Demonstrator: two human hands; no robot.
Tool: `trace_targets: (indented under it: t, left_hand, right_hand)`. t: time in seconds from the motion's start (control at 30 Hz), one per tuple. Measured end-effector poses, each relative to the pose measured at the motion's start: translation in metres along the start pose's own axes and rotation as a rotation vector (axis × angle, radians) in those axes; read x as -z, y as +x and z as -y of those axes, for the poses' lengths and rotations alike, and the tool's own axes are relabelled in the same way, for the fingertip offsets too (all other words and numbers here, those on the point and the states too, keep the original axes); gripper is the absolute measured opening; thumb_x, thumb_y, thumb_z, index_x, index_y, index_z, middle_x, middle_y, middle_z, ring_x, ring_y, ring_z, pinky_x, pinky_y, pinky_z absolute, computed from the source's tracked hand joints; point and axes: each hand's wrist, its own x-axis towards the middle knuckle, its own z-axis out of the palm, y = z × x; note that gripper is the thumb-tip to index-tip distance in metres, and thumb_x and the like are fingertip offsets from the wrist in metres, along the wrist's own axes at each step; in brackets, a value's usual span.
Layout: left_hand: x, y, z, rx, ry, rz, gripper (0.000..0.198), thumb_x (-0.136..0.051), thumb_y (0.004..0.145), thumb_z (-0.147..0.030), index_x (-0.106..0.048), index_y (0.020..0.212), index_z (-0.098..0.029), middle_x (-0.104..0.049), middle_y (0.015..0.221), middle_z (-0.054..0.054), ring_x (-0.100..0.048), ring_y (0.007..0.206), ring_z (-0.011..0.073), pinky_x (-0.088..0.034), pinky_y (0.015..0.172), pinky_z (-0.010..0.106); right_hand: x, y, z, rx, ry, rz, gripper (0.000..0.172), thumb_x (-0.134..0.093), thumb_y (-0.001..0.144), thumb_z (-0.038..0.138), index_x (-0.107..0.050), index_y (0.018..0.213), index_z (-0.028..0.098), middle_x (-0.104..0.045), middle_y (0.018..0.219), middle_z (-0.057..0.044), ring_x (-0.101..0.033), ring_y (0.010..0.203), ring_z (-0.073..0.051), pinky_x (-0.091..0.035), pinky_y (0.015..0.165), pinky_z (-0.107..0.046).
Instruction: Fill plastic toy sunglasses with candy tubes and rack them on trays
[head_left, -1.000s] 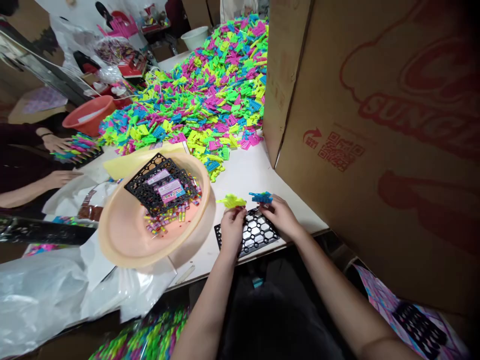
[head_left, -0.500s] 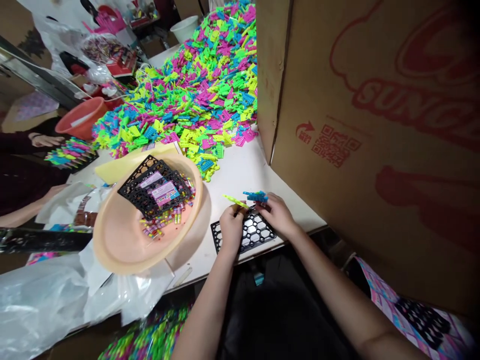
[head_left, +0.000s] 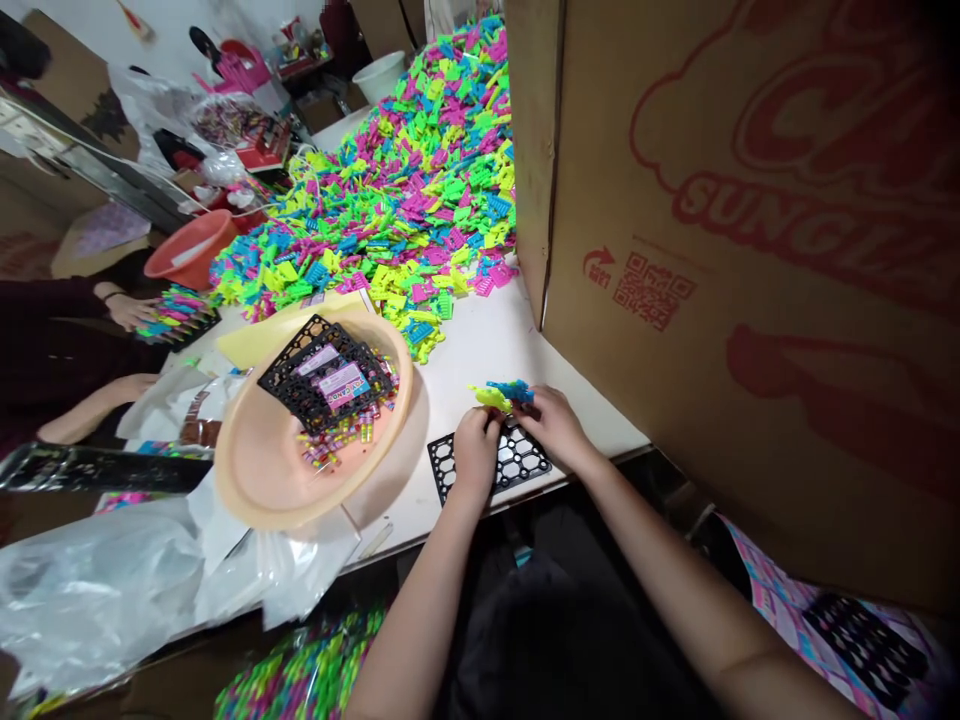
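Note:
Close together over a black plastic grid tray (head_left: 525, 461), both my hands are closed on small bright plastic pieces. My left hand (head_left: 475, 445) grips a yellow toy piece (head_left: 489, 397). My right hand (head_left: 553, 425) holds a blue toy piece (head_left: 514, 390) by its right end. The yellow and blue pieces now meet or overlap; I cannot tell whether they are joined. The tray lies flat on the white table (head_left: 480, 330) near its front edge, partly covered by my hands. My fingertips are partly hidden behind the pieces.
A peach basin (head_left: 255, 480) to the left holds black trays (head_left: 322, 350) and small candies. Behind lies a large heap of coloured plastic pieces (head_left: 390, 200). A tall cardboard box (head_left: 600, 150) stands at right. Another person's hand (head_left: 131, 310) is at far left.
My left hand has moved slightly right, bringing the yellow piece up against the blue one. The view has shifted a little, so the surroundings sit further right.

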Motion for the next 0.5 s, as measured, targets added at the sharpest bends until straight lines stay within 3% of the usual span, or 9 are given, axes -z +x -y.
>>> trace_targets:
  t: [0.23,0.5]
  left_hand:
    - [-0.0024,0.0007,0.0,-0.004,0.05,-0.043,0.011,-0.054,0.081,-0.019,-0.063,0.08,-0.015,-0.064,0.082,0.006,-0.058,0.08,0.0186,-0.043,0.074,0.03]
    - [-0.0057,0.0032,0.0006,-0.015,0.022,-0.011,0.01,-0.053,0.08,-0.015,-0.063,0.084,-0.015,-0.065,0.087,0.008,-0.06,0.085,0.0194,-0.046,0.078,0.033]
  right_hand:
    - [-0.006,-0.0004,-0.007,-0.014,0.053,-0.059,0.014,-0.054,0.081,0.027,-0.064,0.081,0.017,-0.065,0.083,-0.008,-0.058,0.085,-0.022,-0.044,0.074,-0.031]
    - [-0.0039,-0.0025,-0.004,-0.015,0.074,-0.078,0.016,-0.054,0.079,0.03,-0.065,0.079,0.018,-0.066,0.084,-0.008,-0.06,0.083,-0.023,-0.045,0.074,-0.032]
